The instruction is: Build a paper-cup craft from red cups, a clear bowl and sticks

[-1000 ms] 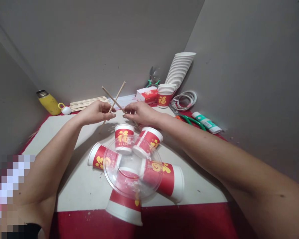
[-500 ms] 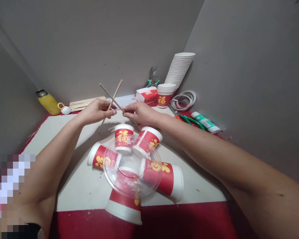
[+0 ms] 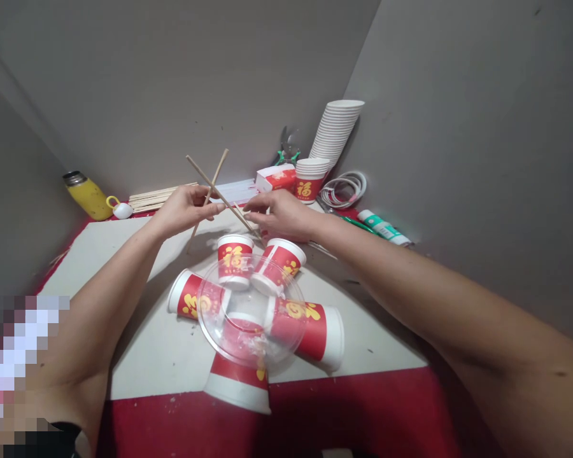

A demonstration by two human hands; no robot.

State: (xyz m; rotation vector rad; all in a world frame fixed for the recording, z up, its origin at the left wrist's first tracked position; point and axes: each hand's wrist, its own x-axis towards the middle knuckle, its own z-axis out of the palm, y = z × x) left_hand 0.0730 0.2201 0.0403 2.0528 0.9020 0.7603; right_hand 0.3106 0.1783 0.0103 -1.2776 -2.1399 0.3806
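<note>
1. Wooden sticks (image 3: 212,185), two of them, are crossed in an X above the far part of the white board (image 3: 138,369), between the two hands.
2. At the far left, a yellow bottle (image 3: 88,198) is tilted back towards the wall, and a small white vessel with a yellow ring handle (image 3: 123,210) is placed just beside it.
3. Beyond the left wrist, a row of pale spare sticks (image 3: 155,198) is laid along the wall.
4. One crossed stick is pinched between the thumb and fingers of the left hand (image 3: 186,208), which are nearly closed.
5. Nearer, five red-and-white paper cups (image 3: 235,257) are laid in a ring, rims outward, their inner ends overlaid by a clear plastic disc (image 3: 251,305).
6. The right hand (image 3: 282,213) is held near the second stick, thumb and fingers slightly parted; whether anything is gripped cannot be told.
7. Behind it are set a red-and-white packet (image 3: 277,178), a short cup stack (image 3: 310,181) and a tall leaning cup stack (image 3: 337,133).
8. Farther right, a coiled pale cable (image 3: 342,191) and a green-and-white tube (image 3: 383,228) are seen.
</note>
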